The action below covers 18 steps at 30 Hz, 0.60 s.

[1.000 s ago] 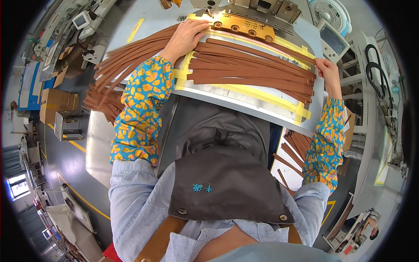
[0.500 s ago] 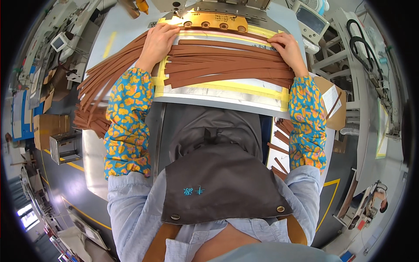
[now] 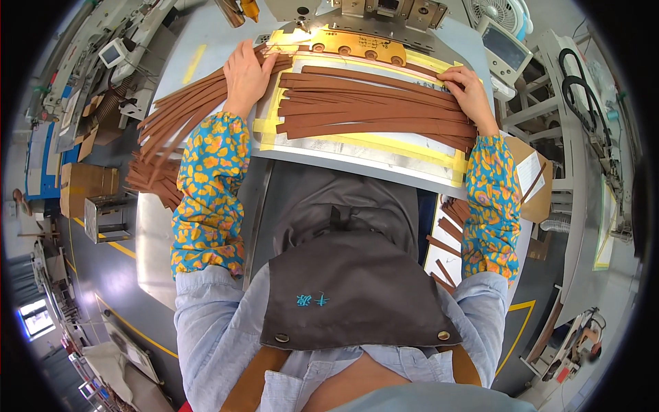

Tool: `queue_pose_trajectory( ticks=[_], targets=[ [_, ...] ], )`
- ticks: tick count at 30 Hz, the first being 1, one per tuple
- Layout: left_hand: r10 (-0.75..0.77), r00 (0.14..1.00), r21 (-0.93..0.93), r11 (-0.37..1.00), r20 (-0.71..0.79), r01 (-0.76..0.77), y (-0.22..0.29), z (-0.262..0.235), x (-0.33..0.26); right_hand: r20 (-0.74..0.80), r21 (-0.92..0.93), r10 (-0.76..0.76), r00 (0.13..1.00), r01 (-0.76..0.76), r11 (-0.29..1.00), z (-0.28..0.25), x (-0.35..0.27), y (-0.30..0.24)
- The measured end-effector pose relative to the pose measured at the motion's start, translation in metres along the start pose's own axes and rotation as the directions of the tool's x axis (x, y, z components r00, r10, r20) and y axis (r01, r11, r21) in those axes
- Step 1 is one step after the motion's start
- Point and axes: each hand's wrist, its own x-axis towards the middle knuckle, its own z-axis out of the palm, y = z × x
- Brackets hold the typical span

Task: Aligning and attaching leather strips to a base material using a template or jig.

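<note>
Brown leather-like strips [image 3: 371, 103] lie side by side on a white work surface framed with yellow tape. More strips [image 3: 185, 103] fan off the table's left side. Above the middle pile, a single brown strip [image 3: 419, 69] runs along the front edge of a yellow plate [image 3: 357, 47] with round holes. My right hand [image 3: 472, 98] pinches this strip's right end between thumb and fingers. My left hand [image 3: 246, 81] rests over the upper ends of the left-hand strips, fingers stretched and thumb apart. What lies under its palm is hidden.
A grey machine [image 3: 357, 20] with a bright lamp stands behind the plate. At the back right are a control screen [image 3: 504, 47] and a fan [image 3: 495, 10]. Cut strips [image 3: 446, 237] lie on a lower surface at my right. A cardboard box [image 3: 89, 189] stands at left.
My left hand has drawn away from the yellow plate's left end, its thumb now spread. The right hand still pinches the strip. The whole view has shifted slightly.
</note>
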Motion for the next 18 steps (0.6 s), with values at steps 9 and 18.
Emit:
queue_pose_trajectory(
  ticks=[9, 18],
  targets=[
    [-0.079, 0.995, 0.186, 0.980, 0.065, 0.066, -0.032, 0.011, -0.009, 0.013, 0.107, 0.164, 0.986, -0.165, 0.981, -0.011, 0.001, 0.018],
    [-0.097, 0.993, 0.321, 0.944, 0.072, 0.069, -0.051, 0.017, -0.005, -0.319, 0.087, 0.240, 0.917, -0.224, 0.971, 0.004, -0.033, 0.071]
  ],
)
